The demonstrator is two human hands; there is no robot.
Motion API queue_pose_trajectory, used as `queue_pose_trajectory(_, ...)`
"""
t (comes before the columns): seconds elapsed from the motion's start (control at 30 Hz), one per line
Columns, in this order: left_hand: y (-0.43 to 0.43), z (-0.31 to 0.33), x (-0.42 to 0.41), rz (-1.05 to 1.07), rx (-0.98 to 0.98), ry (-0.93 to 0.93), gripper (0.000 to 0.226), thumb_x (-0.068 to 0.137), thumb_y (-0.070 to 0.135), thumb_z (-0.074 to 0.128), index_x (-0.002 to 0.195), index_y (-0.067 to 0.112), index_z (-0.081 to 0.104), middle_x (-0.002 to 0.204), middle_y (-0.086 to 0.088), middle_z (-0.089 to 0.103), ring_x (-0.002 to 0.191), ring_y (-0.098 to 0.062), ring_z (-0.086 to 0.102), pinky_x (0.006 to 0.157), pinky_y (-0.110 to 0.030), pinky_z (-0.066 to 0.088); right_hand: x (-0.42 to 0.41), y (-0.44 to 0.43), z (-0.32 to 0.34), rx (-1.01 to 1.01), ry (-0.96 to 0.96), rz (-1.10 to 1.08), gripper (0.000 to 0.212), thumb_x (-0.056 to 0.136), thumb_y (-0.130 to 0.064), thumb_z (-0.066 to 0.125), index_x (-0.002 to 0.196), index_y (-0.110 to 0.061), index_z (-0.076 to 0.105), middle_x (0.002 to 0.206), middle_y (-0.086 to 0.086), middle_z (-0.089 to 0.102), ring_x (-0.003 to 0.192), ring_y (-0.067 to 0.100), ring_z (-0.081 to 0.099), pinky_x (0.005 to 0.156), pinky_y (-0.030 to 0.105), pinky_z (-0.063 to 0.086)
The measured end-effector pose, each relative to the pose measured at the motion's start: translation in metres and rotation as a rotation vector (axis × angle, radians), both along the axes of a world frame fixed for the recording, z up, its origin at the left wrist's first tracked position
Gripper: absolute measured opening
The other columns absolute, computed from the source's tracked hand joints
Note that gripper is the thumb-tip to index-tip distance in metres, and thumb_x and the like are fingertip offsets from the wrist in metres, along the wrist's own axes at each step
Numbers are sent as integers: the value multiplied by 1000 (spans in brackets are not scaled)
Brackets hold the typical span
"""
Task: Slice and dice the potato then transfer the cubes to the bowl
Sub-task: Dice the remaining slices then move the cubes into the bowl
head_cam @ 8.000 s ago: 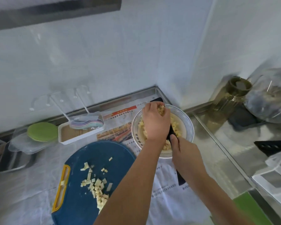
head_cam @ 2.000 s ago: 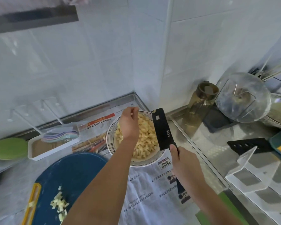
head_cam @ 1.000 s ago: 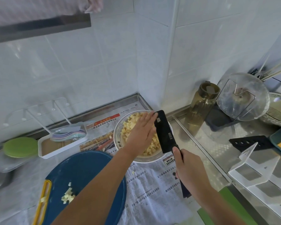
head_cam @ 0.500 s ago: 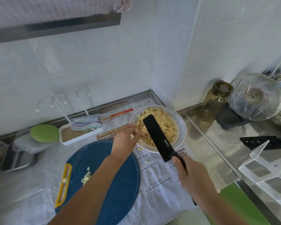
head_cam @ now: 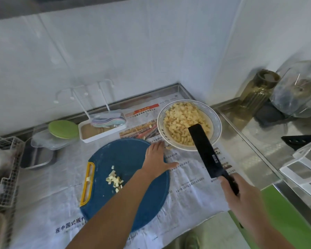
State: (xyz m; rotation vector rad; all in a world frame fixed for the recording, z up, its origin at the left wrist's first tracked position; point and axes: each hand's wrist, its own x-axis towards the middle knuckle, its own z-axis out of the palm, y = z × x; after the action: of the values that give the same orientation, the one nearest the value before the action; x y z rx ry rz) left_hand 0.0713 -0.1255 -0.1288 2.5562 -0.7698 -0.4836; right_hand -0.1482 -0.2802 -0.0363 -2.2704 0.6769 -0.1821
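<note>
Knife [head_cam: 206, 151] in right hand [head_cam: 241, 200], left hand [head_cam: 156, 159] flat

Blue board, pale yellow cubes, a black knife.

Under the left hand [head_cam: 156, 159] the cutting board [head_cam: 126, 155] is deep blue, with a yellow handle slot [head_cam: 87, 184] at the edge away from the thumb. The potato cubes [head_cam: 115, 178] beside that wrist are pale yellow. Beyond the fingertips, the bowl [head_cam: 216, 123] is white with a dark patterned rim band. The knife [head_cam: 205, 150] in the right hand [head_cam: 241, 196] is black with a small pale mark. Between the hands, the newspaper [head_cam: 187, 186] is white with black print.
</note>
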Motion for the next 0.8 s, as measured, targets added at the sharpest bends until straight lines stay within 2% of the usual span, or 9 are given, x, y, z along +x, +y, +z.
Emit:
queue_pose_trajectory(0.07,-13,-8,2,-65,15,-34,88,80,62,63,148,14,33,155,-4,27,144,-24,18,119,-37,11,2,-1,-1,13,-8,-35,23,93,-26,58,71,-23,51,44,0,52,37,19,51,35,34,40)
queue_pose_trajectory(0.13,-20,-14,0,-126,21,-70,66,86,54,60,140,18,47,147,-2,39,137,-24,30,115,-37,23,5,-1,-1,9,-20,-50,22,94,-26,57,73,-22,51,46,4,54,40,22,53,37,38,41)
queue_pose_trajectory(0.23,-21,-17,-7,-115,-61,4,36,94,27,58,126,12,58,131,-4,49,118,-24,49,99,-34,41,9,2,-2,10,-29,-57,23,94,-27,56,73,-26,50,47,5,55,40,24,53,37,40,41)
queue_pose_trajectory(0.3,-20,-15,-10,-145,-59,0,24,95,17,54,116,9,63,121,-7,53,103,-25,58,89,-34,48,11,2,-3,9,-29,-63,22,94,-29,55,73,-27,50,47,6,55,40,26,53,37,40,40)
queue_pose_trajectory(0.43,-24,-4,-7,-231,35,25,17,92,8,53,105,5,62,114,-10,52,91,-29,60,79,-31,49,16,1,-5,24,-17,-66,25,95,-33,53,74,-21,51,50,12,55,44,31,53,43,44,44)
queue_pose_trajectory(0.5,-23,2,-5,-263,70,45,11,90,4,54,97,2,62,110,-12,53,89,-31,61,82,-35,51,21,2,-3,34,-20,-59,26,96,-33,52,73,-21,50,50,12,55,45,33,53,43,43,43)
queue_pose_trajectory(0.6,-10,13,-3,-270,155,69,13,87,3,56,97,-1,63,101,-11,54,87,-26,57,80,-37,51,35,5,2,28,-33,-46,26,96,-31,53,71,-25,48,51,13,56,45,31,53,42,41,39)
queue_pose_trajectory(0.73,29,25,11,-73,344,86,12,84,4,57,90,0,66,89,-15,65,89,-30,64,73,-37,51,59,8,2,34,-45,-25,24,96,-31,53,73,-25,50,53,11,58,45,30,55,44,45,44)
queue_pose_trajectory(0.8,48,31,21,76,423,52,15,90,14,57,89,3,68,84,-10,65,85,-26,65,71,-35,50,69,9,2,37,-52,-13,22,96,-32,52,76,-25,52,54,10,59,47,32,56,45,48,46)
